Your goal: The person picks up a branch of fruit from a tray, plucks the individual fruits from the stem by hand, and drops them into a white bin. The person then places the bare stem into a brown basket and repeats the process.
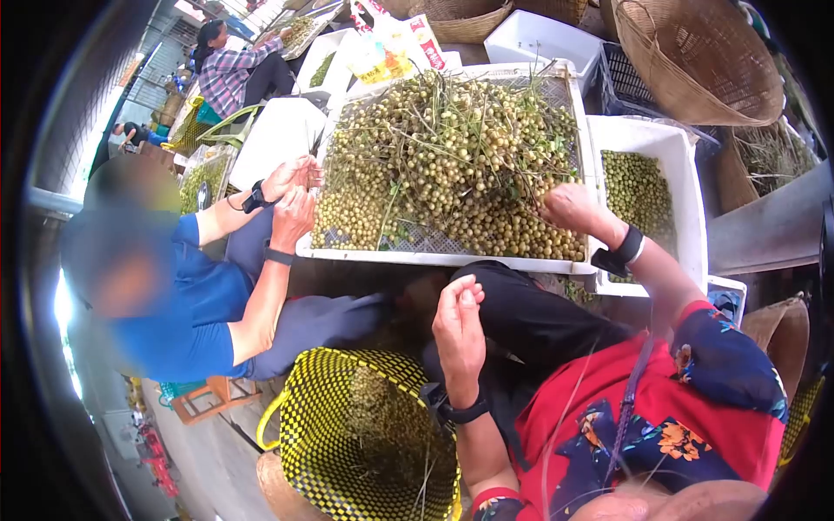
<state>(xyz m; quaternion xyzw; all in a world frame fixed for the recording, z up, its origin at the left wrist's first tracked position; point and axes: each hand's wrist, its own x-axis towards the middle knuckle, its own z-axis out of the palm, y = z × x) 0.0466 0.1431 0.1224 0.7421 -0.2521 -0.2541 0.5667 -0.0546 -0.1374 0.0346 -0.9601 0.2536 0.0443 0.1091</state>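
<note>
My right hand (573, 208) is closed at the right side of a white-rimmed tray (452, 253), against the small round yellow-green fruits. Its fingertips are turned away, so what they hold cannot be made out. Raised in front of the tray, over my dark trousers, my left hand (459, 330) has its thumb and fingers drawn together; nothing I can name shows in it. Fruits on thin stems (460, 130) are heaped on the tray, with loose fruits (347, 204) spread along its left and front.
A white foam box (691, 213) of green fruits stands right of the tray. Below my left hand is a yellow-and-black woven basket (304, 460) with stems inside. A co-worker in blue (208, 295) sits left, both hands at the tray. Wicker baskets (704, 61) stand behind.
</note>
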